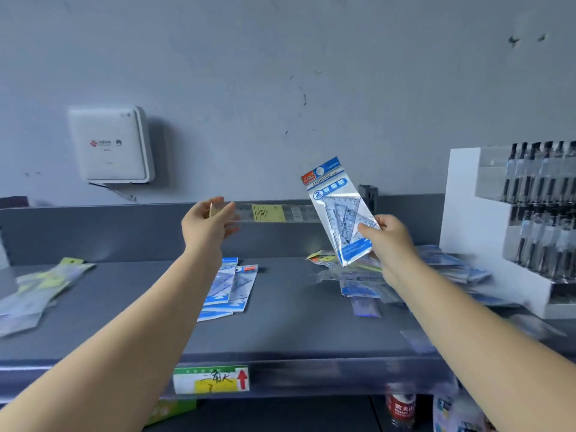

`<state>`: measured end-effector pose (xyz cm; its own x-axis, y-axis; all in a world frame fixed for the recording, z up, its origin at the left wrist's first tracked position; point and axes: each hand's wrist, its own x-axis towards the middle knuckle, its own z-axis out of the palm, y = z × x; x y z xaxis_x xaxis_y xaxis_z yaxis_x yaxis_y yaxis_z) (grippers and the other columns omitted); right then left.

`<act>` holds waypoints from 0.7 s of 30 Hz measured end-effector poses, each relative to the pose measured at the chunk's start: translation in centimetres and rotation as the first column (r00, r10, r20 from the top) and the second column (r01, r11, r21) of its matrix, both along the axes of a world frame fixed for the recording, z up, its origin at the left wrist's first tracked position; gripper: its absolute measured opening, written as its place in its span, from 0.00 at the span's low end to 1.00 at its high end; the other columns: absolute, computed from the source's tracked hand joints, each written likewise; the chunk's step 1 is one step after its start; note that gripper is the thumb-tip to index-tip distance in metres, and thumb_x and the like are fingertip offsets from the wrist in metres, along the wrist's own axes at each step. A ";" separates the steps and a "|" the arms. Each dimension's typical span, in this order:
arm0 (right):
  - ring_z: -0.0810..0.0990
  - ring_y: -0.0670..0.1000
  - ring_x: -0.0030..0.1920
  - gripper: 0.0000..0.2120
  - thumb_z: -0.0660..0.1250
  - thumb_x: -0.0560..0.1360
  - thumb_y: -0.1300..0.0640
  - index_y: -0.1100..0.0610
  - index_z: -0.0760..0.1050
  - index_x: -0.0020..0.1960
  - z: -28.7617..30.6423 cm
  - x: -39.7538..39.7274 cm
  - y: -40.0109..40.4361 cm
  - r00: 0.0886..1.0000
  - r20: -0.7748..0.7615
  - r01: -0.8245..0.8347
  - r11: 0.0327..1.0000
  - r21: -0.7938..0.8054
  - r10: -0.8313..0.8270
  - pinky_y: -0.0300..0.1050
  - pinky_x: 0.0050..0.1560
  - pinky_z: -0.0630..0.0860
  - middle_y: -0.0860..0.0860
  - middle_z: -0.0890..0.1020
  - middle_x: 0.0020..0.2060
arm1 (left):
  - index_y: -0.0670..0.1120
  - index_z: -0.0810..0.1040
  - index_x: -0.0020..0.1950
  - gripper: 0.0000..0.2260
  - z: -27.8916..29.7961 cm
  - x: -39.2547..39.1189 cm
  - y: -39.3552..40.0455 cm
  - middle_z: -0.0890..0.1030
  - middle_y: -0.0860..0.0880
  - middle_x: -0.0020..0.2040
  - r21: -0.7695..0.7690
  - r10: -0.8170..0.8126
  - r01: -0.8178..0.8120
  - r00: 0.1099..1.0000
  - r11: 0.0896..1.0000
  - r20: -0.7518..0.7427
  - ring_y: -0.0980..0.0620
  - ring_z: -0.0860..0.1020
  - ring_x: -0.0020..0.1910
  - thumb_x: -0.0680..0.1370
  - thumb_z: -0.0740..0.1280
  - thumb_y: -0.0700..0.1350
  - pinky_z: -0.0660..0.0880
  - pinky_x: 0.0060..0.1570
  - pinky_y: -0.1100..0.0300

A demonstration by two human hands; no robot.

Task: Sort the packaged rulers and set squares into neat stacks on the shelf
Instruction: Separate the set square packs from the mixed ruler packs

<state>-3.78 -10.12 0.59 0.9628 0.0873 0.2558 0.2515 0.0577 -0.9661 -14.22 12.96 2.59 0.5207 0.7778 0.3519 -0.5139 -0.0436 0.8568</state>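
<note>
A clear ruler [274,212] is pinched at one end by the left hand [207,224]; a set-square pack [338,210] is gripped low by the right hand [388,236]. Either may tip and slip.

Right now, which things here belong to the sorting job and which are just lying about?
Job: set square pack in right hand; clear ruler in left hand; blue stack; unsorted heap.
Lying about: pen display; wall box; bottle.
</note>
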 end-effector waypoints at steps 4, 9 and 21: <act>0.79 0.51 0.38 0.07 0.63 0.76 0.63 0.58 0.73 0.54 0.1 -2.6 4.9 0.995 -0.003 -0.097 0.993 0.061 0.098 0.43 0.35 0.75 0.54 0.80 0.44 | 0.44 0.76 0.56 0.13 0.0 -3.1 4.4 0.80 0.47 0.44 0.012 0.027 -0.028 1.000 1.000 0.006 0.56 0.81 0.31 0.73 0.71 0.39 0.78 0.32 0.66; 0.79 0.54 0.45 0.08 0.61 0.77 0.63 0.56 0.75 0.54 -0.3 -5.8 11.5 0.989 0.010 -0.145 0.987 0.064 0.145 0.47 0.44 0.75 0.56 0.81 0.48 | 0.43 0.75 0.59 0.17 -0.3 -7.0 10.3 0.80 0.41 0.54 0.077 0.051 -0.049 0.998 0.996 -0.028 0.52 0.82 0.37 0.72 0.73 0.39 0.79 0.35 0.65; 0.70 0.57 0.65 0.26 0.68 0.71 0.53 0.57 0.67 0.67 -2.3 -8.5 21.0 0.992 0.121 0.071 0.696 -0.714 0.022 0.46 0.61 0.68 0.55 0.71 0.64 | 0.40 0.75 0.54 0.12 -0.9 -10.7 20.2 0.80 0.47 0.38 0.167 0.065 -0.031 0.977 0.985 -0.203 0.59 0.80 0.29 0.73 0.72 0.41 0.76 0.29 0.68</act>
<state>-12.31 10.91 -1.67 0.9363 0.2654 0.2301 0.3499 -0.6477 -0.6768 -24.89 33.17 1.66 0.5589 0.7452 0.3638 -0.3195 -0.2113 0.9237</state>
